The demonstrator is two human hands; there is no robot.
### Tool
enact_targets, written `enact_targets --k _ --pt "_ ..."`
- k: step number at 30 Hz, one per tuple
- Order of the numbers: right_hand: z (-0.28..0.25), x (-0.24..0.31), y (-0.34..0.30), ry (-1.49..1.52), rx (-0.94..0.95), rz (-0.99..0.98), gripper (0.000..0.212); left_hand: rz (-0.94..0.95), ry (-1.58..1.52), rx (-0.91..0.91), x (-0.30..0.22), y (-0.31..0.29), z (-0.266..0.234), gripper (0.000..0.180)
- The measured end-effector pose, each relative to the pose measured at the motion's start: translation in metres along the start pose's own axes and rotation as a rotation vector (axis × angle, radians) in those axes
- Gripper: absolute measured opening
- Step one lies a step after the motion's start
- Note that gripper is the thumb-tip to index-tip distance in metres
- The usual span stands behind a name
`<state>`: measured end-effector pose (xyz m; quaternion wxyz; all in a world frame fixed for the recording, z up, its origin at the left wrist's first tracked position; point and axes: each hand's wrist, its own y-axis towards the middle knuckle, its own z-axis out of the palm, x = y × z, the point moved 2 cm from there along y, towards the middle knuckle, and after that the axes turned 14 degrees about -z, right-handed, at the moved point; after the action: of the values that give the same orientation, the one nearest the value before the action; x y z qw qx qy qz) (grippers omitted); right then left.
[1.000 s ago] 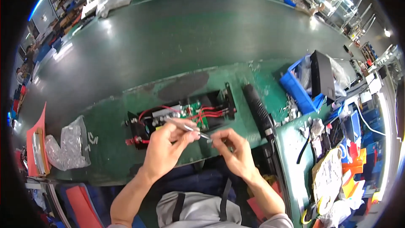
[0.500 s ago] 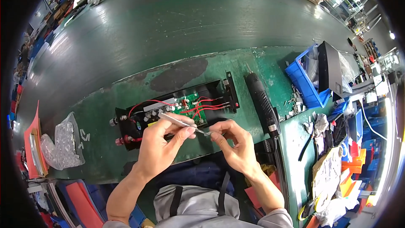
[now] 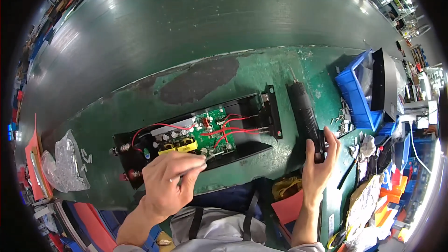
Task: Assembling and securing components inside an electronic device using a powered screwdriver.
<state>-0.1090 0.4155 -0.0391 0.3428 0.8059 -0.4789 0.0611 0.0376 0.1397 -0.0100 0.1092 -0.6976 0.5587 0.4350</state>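
Note:
My left hand (image 3: 169, 182) is closed in a pinch on a slim metal tool that looks like tweezers, mostly hidden by the fingers. It hangs over the near edge of a long black open housing (image 3: 252, 148). Inside the housing lie a green circuit board (image 3: 215, 116), yellow-wrapped parts (image 3: 184, 147) and red wires (image 3: 224, 133). At the right, my right hand (image 3: 319, 170) has its thumb and fingers on either side of the lower end of a black electric screwdriver (image 3: 305, 112), which lies on the bench with its bit pointing away.
Right of the screwdriver stands a blue bin (image 3: 357, 95) holding a black panel (image 3: 383, 84) and plastic bags. Small pale pieces (image 3: 345, 119) lie beside it. Bubble wrap (image 3: 70, 163) and red folders (image 3: 35, 168) sit at the left. A wide dark belt (image 3: 210, 18) runs behind.
My hands have parted. The right hand has left the metal tool's tip and moved right to the screwdriver; the left keeps the tool and is slightly lower. The view has shifted a little.

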Motion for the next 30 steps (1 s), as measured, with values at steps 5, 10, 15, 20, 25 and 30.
enact_targets --k 5,10,15,20,25,30 --pt "0.005 -0.004 0.013 -0.021 0.155 0.152 0.053 -0.010 0.072 0.069 0.001 0.001 0.002 0.030" --pt "-0.014 0.003 -0.014 -0.039 0.242 0.139 0.053 0.027 0.169 0.107 0.000 0.000 0.001 0.038" --pt "-0.041 0.029 -0.080 0.531 0.274 0.624 0.052 -0.009 0.202 0.118 -0.006 0.004 0.003 0.028" --pt "-0.043 0.030 -0.162 1.204 0.549 1.025 0.069 0.010 0.219 0.081 -0.014 0.006 0.013 0.025" --pt "-0.031 0.065 -0.172 1.128 0.833 0.884 0.053 -0.011 0.199 0.088 -0.007 0.005 0.012 0.028" --pt "-0.035 0.093 -0.136 0.952 0.810 0.654 0.053 -0.032 0.214 0.121 -0.011 0.007 0.006 0.033"
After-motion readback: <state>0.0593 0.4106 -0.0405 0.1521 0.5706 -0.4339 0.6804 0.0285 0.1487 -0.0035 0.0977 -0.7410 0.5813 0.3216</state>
